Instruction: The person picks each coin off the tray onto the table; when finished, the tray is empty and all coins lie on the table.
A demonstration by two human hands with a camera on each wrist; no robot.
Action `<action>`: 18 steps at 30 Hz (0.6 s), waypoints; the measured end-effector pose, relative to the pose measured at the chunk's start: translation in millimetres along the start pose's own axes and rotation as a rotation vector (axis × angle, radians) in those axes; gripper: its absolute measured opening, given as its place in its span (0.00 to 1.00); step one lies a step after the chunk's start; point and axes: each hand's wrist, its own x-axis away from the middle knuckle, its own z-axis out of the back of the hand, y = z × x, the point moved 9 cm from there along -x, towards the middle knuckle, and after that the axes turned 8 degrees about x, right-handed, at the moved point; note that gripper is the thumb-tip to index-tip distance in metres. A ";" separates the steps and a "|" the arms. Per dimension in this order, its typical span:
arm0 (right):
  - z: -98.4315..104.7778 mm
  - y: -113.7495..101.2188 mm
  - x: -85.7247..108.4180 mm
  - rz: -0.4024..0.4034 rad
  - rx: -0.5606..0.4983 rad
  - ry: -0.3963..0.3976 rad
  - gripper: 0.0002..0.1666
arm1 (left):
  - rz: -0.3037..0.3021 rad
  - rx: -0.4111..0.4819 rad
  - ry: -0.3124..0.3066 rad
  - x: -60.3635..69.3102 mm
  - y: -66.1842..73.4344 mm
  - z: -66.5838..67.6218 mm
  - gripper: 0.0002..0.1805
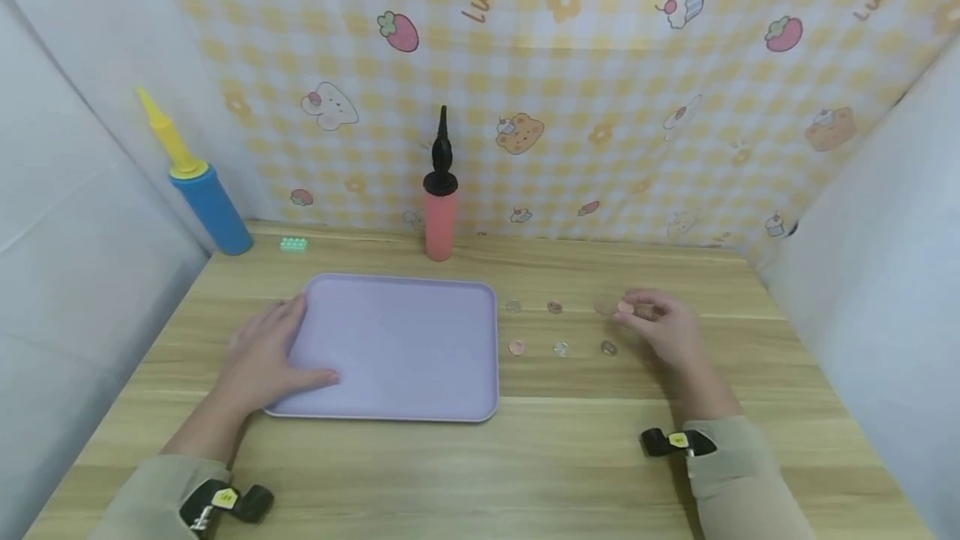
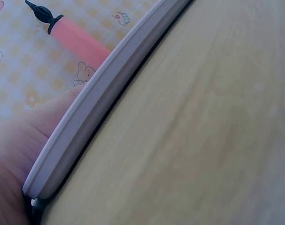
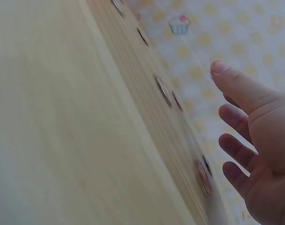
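Note:
My left hand (image 1: 262, 357) rests at the left side of a lilac tray (image 1: 397, 348), with the thumb lying over its near left part. In the left wrist view the tray's rim (image 2: 100, 103) crosses in front of that hand. My right hand (image 1: 667, 332) is to the right of two rows of coins, including a copper coin (image 1: 517, 347) and a silver coin (image 1: 561, 349). Thumb and index finger come together around a small copper-coloured coin (image 1: 625, 307). In the right wrist view the thumb hides the index fingertip, and the other fingers are loosely bent.
A pink balloon pump (image 1: 440, 223) with a black nozzle stands behind the tray. At the back left, a blue pump (image 1: 213, 211) with a yellow nozzle leans near a green toy brick (image 1: 294, 244). A checked cloth (image 1: 570, 90) hangs behind the wooden table (image 1: 450, 473).

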 end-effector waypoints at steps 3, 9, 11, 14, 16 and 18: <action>18.0 12.9 5.3 -0.066 -0.014 0.046 0.23 | 0.006 0.004 -0.003 1.0 1.8 1.4 0.79; 44.9 47.4 16.5 -0.217 0.027 0.120 0.31 | 0.017 0.005 -0.024 0.3 3.2 1.8 0.78; 49.9 54.6 18.9 -0.242 0.069 0.118 0.33 | 0.019 0.004 -0.030 -0.3 2.8 1.3 0.78; 55.0 61.7 21.7 -0.274 0.077 0.121 0.36 | 0.021 0.004 -0.035 0.0 2.6 1.0 0.78; 58.4 65.9 23.3 -0.293 0.098 0.127 0.37 | 0.021 0.007 -0.034 0.2 3.0 1.1 0.77; 61.3 70.0 24.7 -0.314 0.118 0.139 0.37 | 0.019 0.007 -0.032 0.4 3.8 1.4 0.77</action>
